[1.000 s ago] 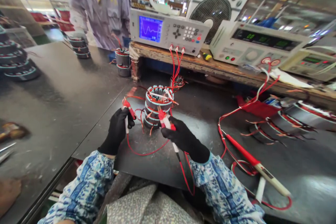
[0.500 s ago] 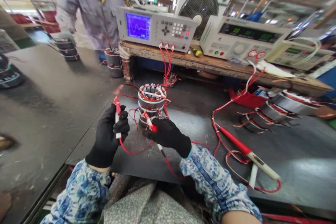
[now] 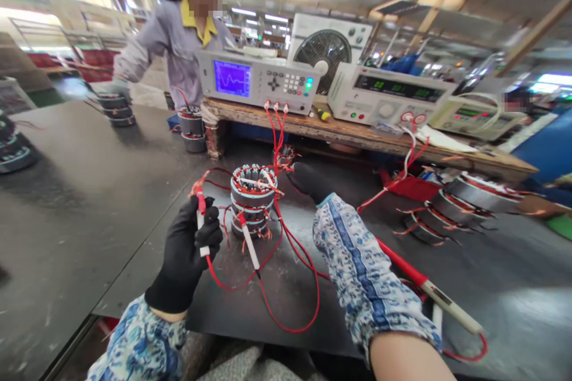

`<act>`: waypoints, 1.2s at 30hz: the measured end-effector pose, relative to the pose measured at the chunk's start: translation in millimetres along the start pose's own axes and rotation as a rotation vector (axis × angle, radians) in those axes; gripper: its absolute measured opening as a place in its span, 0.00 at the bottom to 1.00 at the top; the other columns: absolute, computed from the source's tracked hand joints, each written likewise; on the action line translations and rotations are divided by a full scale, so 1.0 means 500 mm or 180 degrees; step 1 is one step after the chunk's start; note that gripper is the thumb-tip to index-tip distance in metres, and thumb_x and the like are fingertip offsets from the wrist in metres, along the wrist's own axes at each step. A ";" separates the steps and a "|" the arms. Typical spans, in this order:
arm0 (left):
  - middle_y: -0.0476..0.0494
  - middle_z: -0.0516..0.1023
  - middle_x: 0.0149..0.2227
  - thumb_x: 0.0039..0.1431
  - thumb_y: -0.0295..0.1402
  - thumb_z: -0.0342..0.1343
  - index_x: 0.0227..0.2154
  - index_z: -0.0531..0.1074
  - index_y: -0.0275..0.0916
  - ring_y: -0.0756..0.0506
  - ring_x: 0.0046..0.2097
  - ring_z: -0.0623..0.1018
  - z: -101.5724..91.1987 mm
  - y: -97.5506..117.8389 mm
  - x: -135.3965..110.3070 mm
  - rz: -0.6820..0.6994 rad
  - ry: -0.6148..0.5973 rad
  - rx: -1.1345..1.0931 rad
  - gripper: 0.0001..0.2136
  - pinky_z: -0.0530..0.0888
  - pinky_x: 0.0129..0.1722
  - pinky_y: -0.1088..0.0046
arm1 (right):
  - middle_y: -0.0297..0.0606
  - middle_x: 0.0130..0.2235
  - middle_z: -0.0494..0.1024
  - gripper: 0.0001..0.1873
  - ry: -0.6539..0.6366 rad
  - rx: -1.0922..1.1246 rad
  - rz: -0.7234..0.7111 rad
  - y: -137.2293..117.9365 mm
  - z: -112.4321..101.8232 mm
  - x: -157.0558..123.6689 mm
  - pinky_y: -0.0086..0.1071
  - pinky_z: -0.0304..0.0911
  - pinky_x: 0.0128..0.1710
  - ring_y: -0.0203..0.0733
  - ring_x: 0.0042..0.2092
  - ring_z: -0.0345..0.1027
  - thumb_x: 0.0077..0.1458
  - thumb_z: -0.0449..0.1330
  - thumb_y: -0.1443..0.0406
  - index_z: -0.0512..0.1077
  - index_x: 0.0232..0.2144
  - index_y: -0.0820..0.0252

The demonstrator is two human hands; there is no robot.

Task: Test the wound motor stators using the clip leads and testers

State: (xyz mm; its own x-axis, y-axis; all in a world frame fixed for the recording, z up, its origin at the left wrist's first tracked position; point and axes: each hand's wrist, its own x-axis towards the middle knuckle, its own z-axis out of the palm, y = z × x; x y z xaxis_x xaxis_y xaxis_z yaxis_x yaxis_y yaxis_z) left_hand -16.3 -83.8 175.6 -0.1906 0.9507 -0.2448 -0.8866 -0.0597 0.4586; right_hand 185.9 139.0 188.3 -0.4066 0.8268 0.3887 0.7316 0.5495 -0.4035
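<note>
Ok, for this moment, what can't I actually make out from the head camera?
Right hand: its fingers are mostly out of sight, with the patterned sleeve in front.
Left hand: gloved fingers cover how it grips the red test probe.
Bench tester: digits too small and blurred to read.
Wound stator stack: far side hidden by its own body.

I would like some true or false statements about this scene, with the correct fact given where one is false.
The left hand holds a probe with a red clip. True.
The right hand grips a white probe. False: that probe is by the wound stator, apart from the hand.
The wound stator stands upright on the dark table. True.
The tester on the wooden bench has a blank screen. False: it shows a waveform on blue.
</note>
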 end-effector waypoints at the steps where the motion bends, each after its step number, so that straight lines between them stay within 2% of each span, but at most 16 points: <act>1: 0.52 0.68 0.24 0.79 0.37 0.41 0.30 0.70 0.36 0.58 0.15 0.55 -0.001 0.000 0.000 -0.0029 0.0009 0.0012 0.21 0.58 0.13 0.84 | 0.28 0.20 0.62 0.24 -0.0064 -0.0005 -0.0037 0.006 0.001 0.001 0.32 0.47 0.33 0.35 0.28 0.58 0.58 0.61 0.73 0.54 0.19 0.51; 7: 0.53 0.65 0.22 0.79 0.38 0.38 0.27 0.66 0.37 0.58 0.14 0.56 -0.003 0.000 0.002 -0.0076 0.0094 -0.0052 0.23 0.56 0.13 0.84 | 0.31 0.20 0.61 0.22 -0.0253 -0.0019 -0.0161 0.031 -0.001 0.002 0.34 0.47 0.32 0.38 0.26 0.55 0.57 0.60 0.71 0.54 0.19 0.50; 11: 0.55 0.58 0.18 0.80 0.40 0.34 0.24 0.65 0.37 0.57 0.13 0.55 -0.001 0.001 0.003 -0.0204 0.0136 0.0016 0.27 0.52 0.11 0.84 | 0.30 0.20 0.58 0.21 -0.0207 -0.0009 -0.0178 0.042 0.008 0.007 0.35 0.48 0.33 0.39 0.27 0.53 0.57 0.60 0.69 0.53 0.20 0.50; 15: 0.56 0.55 0.17 0.79 0.43 0.37 0.24 0.65 0.38 0.56 0.14 0.55 -0.013 0.002 0.008 -0.0323 -0.0012 0.0120 0.27 0.54 0.12 0.84 | 0.30 0.20 0.56 0.21 -0.0171 0.0028 -0.0162 0.056 0.018 0.008 0.37 0.48 0.33 0.40 0.27 0.52 0.57 0.60 0.66 0.53 0.20 0.49; 19: 0.55 0.60 0.19 0.77 0.41 0.47 0.26 0.65 0.38 0.57 0.15 0.57 -0.024 0.003 0.008 -0.0205 -0.0167 0.0133 0.21 0.58 0.13 0.83 | 0.31 0.20 0.59 0.21 -0.0212 0.0126 -0.0116 0.064 0.024 0.006 0.36 0.48 0.32 0.40 0.27 0.53 0.60 0.60 0.62 0.55 0.20 0.50; 25: 0.54 0.67 0.22 0.73 0.39 0.52 0.27 0.65 0.38 0.58 0.15 0.58 -0.015 0.006 0.009 -0.0050 -0.0138 0.0306 0.17 0.60 0.14 0.83 | 0.32 0.21 0.64 0.24 -0.0395 0.0332 -0.0132 0.047 0.008 0.010 0.35 0.51 0.31 0.39 0.27 0.57 0.64 0.59 0.52 0.59 0.19 0.51; 28: 0.55 0.67 0.21 0.67 0.42 0.59 0.28 0.67 0.39 0.55 0.16 0.61 -0.047 0.000 0.021 0.0177 -0.0074 0.0751 0.15 0.59 0.14 0.81 | 0.32 0.21 0.65 0.28 -0.0342 0.0617 -0.0049 0.042 -0.015 -0.003 0.34 0.55 0.32 0.40 0.27 0.59 0.65 0.55 0.45 0.62 0.18 0.53; 30: 0.52 0.71 0.23 0.63 0.45 0.62 0.29 0.69 0.40 0.51 0.20 0.69 -0.089 -0.014 0.031 0.0631 0.0176 0.1210 0.15 0.67 0.18 0.78 | 0.33 0.21 0.66 0.30 -0.0086 0.1046 0.0140 0.046 -0.028 -0.037 0.35 0.58 0.33 0.41 0.29 0.61 0.66 0.52 0.43 0.64 0.19 0.54; 31: 0.49 0.75 0.26 0.62 0.46 0.63 0.30 0.71 0.40 0.49 0.24 0.74 -0.113 -0.024 0.035 0.0926 0.0321 0.1506 0.15 0.72 0.23 0.75 | 0.33 0.21 0.67 0.30 -0.0053 0.1302 0.0213 0.047 -0.033 -0.062 0.35 0.59 0.33 0.41 0.29 0.61 0.65 0.51 0.43 0.66 0.19 0.54; 32: 0.46 0.78 0.30 0.61 0.47 0.64 0.31 0.73 0.40 0.46 0.30 0.78 -0.134 -0.035 0.038 0.1202 0.0445 0.1838 0.15 0.77 0.30 0.72 | 0.34 0.22 0.68 0.30 -0.0208 0.1535 0.0236 0.045 -0.034 -0.094 0.35 0.60 0.33 0.41 0.29 0.63 0.65 0.51 0.43 0.68 0.19 0.55; 33: 0.44 0.80 0.33 0.60 0.47 0.65 0.32 0.75 0.40 0.44 0.36 0.80 -0.152 -0.047 0.042 0.1410 0.0512 0.2175 0.15 0.79 0.37 0.70 | 0.34 0.22 0.69 0.30 -0.0538 0.1722 0.0205 0.040 -0.032 -0.129 0.35 0.61 0.33 0.41 0.29 0.64 0.65 0.53 0.44 0.70 0.20 0.55; 35: 0.41 0.82 0.37 0.59 0.48 0.66 0.32 0.77 0.41 0.40 0.44 0.80 -0.172 -0.069 0.052 0.1517 0.0390 0.2727 0.14 0.79 0.46 0.65 | 0.33 0.23 0.70 0.27 -0.1364 0.2003 0.0124 0.012 -0.012 -0.202 0.34 0.62 0.32 0.40 0.29 0.65 0.64 0.57 0.45 0.75 0.23 0.57; 36: 0.40 0.82 0.37 0.58 0.48 0.67 0.31 0.78 0.41 0.39 0.45 0.80 -0.174 -0.078 0.059 0.1465 0.0237 0.2878 0.15 0.78 0.48 0.64 | 0.32 0.23 0.71 0.25 -0.1613 0.2125 0.0120 -0.011 0.005 -0.235 0.33 0.62 0.31 0.40 0.28 0.65 0.64 0.59 0.46 0.76 0.25 0.57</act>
State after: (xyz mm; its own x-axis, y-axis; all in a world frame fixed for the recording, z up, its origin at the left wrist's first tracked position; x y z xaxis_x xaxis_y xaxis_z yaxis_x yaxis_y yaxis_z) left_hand -24.4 -79.8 76.0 -0.4860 0.8703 0.0799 -0.0758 -0.1330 0.9882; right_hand 228.3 39.2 142.6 -0.7018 0.7123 0.0102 0.3368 0.3444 -0.8763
